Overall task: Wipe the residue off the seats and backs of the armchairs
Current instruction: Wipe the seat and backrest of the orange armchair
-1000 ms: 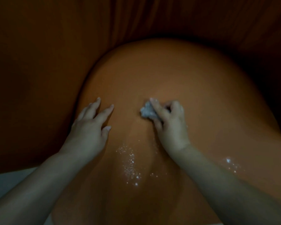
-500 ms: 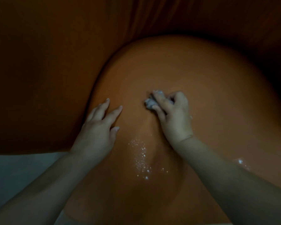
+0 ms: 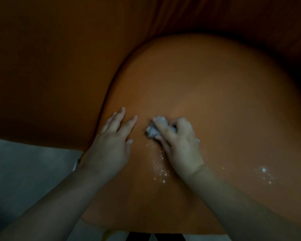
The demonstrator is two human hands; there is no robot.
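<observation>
An orange armchair seat (image 3: 207,87) fills the middle of the head view, with its darker orange back (image 3: 59,49) curving behind and to the left. My right hand (image 3: 177,143) grips a crumpled white cloth (image 3: 154,126) and presses it on the seat. My left hand (image 3: 113,141) lies flat on the seat beside it, fingers straight and spread. White specks of residue (image 3: 159,169) lie on the seat just below the cloth, between my wrists. A second patch of residue (image 3: 264,173) sits further right.
Grey floor (image 3: 24,171) shows at the lower left beside the chair and along the bottom edge. A dark object (image 3: 146,237) stands at the bottom centre below the seat's front edge. The scene is dim.
The view has shifted, so more floor shows at the left and the seat sits further right. My right hand with the cloth has drawn closer to my left hand and nearer the specks.
</observation>
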